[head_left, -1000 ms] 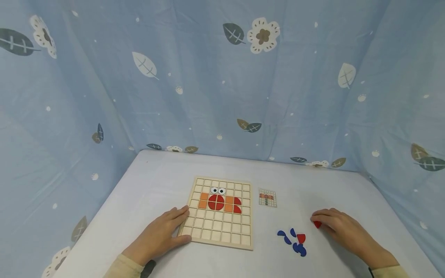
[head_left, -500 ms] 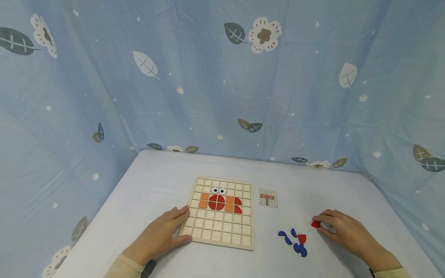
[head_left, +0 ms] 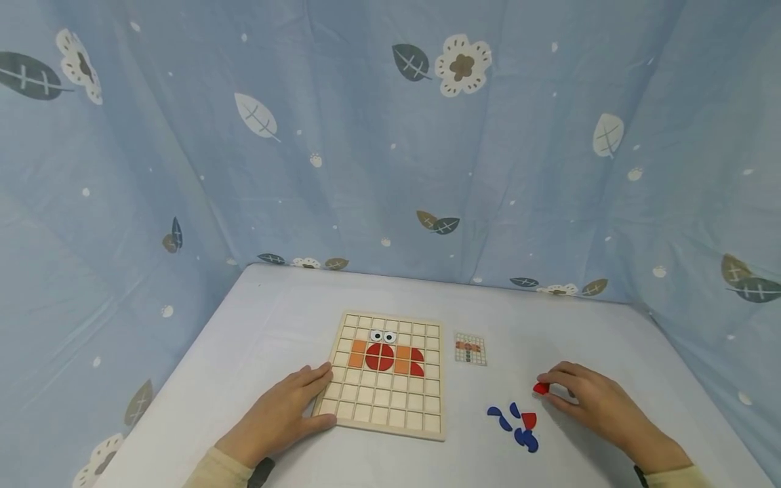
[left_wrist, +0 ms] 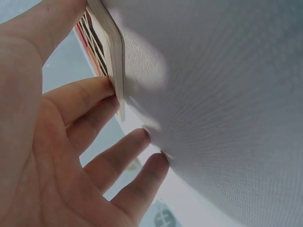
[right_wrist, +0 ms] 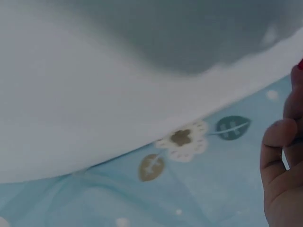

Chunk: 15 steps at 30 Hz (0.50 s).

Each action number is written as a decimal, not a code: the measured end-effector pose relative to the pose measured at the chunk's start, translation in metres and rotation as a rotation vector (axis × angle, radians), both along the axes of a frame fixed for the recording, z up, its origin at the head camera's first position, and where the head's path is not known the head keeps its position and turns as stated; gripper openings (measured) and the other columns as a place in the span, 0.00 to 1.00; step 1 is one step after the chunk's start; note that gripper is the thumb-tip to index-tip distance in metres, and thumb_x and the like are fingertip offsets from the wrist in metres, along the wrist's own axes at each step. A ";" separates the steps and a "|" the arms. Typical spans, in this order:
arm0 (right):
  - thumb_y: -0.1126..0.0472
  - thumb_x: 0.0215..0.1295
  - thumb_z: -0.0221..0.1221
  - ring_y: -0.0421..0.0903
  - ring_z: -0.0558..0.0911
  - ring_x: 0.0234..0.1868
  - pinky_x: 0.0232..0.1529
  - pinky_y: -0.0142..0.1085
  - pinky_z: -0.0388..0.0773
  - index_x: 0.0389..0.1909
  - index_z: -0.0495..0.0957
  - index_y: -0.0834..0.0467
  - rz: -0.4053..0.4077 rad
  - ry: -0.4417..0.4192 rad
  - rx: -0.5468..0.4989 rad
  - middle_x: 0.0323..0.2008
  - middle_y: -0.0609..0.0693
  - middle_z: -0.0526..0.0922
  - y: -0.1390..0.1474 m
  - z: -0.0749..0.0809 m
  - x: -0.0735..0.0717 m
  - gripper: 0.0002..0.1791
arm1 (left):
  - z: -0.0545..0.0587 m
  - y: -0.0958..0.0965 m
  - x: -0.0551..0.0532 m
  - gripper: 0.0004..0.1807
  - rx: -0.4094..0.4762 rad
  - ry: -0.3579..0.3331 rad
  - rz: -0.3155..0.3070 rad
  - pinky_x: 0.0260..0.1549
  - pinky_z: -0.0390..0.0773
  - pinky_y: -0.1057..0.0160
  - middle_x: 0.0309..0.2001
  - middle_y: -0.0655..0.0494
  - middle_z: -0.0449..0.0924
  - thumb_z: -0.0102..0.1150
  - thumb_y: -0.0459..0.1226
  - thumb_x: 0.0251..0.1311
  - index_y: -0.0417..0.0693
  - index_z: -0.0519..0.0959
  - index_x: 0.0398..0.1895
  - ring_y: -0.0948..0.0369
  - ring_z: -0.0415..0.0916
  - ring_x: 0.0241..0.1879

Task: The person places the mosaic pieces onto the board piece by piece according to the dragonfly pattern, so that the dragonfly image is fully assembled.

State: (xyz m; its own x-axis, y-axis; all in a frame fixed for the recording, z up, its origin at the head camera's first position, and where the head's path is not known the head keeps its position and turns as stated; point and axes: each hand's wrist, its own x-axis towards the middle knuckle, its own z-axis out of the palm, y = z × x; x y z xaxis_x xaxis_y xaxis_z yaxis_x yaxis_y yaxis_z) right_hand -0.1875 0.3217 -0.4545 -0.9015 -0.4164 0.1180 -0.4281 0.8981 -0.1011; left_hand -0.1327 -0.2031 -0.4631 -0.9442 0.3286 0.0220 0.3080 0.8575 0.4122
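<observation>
My left hand (head_left: 287,410) rests at the lower left corner of a wooden grid board (head_left: 381,395), fingertips at its left side and thumb at the front edge. In the left wrist view, the fingers (left_wrist: 85,98) lie against the board's edge (left_wrist: 115,52). On the board are a red circle (head_left: 374,351) of quarter pieces, orange squares (head_left: 403,352), two eye pieces (head_left: 376,335) and red quarter pieces (head_left: 417,369). My right hand (head_left: 601,403) pinches a red quarter-circle piece (head_left: 540,388) between thumb and fingers; only its tip (right_wrist: 300,65) shows in the right wrist view.
Several blue half-circle pieces (head_left: 506,423) and one red quarter-circle piece (head_left: 529,421) lie on the white table (head_left: 293,305), left of my right hand. A small pattern card (head_left: 470,348) is beside the board. Blue patterned cloth (head_left: 366,169) hangs around the table.
My right hand has moved slightly left with the red piece, whose angle between the fingertips has shifted. The left hand and the board stay as they were.
</observation>
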 end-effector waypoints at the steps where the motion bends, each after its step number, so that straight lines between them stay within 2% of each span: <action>1: 0.54 0.50 0.78 0.39 0.81 0.41 0.46 0.44 0.87 0.42 0.87 0.41 0.016 0.027 -0.006 0.40 0.36 0.81 -0.004 0.001 0.000 0.17 | 0.000 0.000 0.000 0.44 0.001 -0.001 0.001 0.67 0.67 0.40 0.73 0.52 0.68 0.66 0.61 0.59 0.41 0.73 0.70 0.41 0.64 0.71; 6: 0.54 0.44 0.81 0.36 0.82 0.39 0.41 0.37 0.87 0.41 0.87 0.41 0.142 0.198 -0.044 0.39 0.35 0.81 -0.025 0.005 0.002 0.21 | -0.001 -0.001 0.001 0.44 0.003 0.009 -0.009 0.67 0.67 0.41 0.73 0.53 0.68 0.65 0.61 0.59 0.42 0.73 0.70 0.41 0.65 0.70; 9: 0.54 0.42 0.82 0.37 0.83 0.38 0.39 0.37 0.87 0.41 0.87 0.43 0.214 0.281 -0.093 0.39 0.36 0.82 -0.038 0.010 0.002 0.22 | 0.000 -0.001 0.001 0.43 0.005 0.022 -0.014 0.67 0.67 0.41 0.72 0.52 0.69 0.65 0.61 0.59 0.41 0.73 0.70 0.41 0.65 0.70; 10: 0.52 0.44 0.81 0.37 0.83 0.39 0.39 0.37 0.88 0.42 0.87 0.43 0.234 0.300 -0.110 0.39 0.37 0.82 -0.043 0.011 0.001 0.21 | 0.000 -0.001 0.001 0.43 0.004 0.024 -0.013 0.67 0.67 0.41 0.72 0.52 0.69 0.65 0.61 0.59 0.41 0.73 0.70 0.41 0.65 0.70; 12: 0.45 0.54 0.76 0.38 0.83 0.40 0.40 0.38 0.88 0.43 0.86 0.43 0.279 0.329 -0.150 0.41 0.38 0.83 -0.053 0.014 0.001 0.17 | 0.000 -0.001 0.001 0.43 0.005 0.022 -0.011 0.67 0.68 0.41 0.72 0.52 0.69 0.66 0.60 0.59 0.41 0.73 0.70 0.41 0.65 0.70; 15: 0.37 0.68 0.60 0.38 0.84 0.41 0.40 0.39 0.87 0.45 0.86 0.44 0.358 0.376 -0.211 0.43 0.39 0.83 -0.067 0.018 0.000 0.18 | 0.000 -0.001 0.001 0.44 0.009 0.019 -0.010 0.67 0.67 0.41 0.73 0.52 0.68 0.66 0.61 0.59 0.41 0.73 0.70 0.41 0.65 0.70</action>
State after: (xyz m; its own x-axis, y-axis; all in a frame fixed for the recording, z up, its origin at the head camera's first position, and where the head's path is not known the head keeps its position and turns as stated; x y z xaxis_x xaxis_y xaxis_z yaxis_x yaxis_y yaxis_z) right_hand -0.1876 0.2543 -0.4363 -0.5879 -0.6213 0.5180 -0.7438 0.6669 -0.0443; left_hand -0.1320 -0.2040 -0.4630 -0.9403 0.3377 0.0428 0.3243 0.8506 0.4138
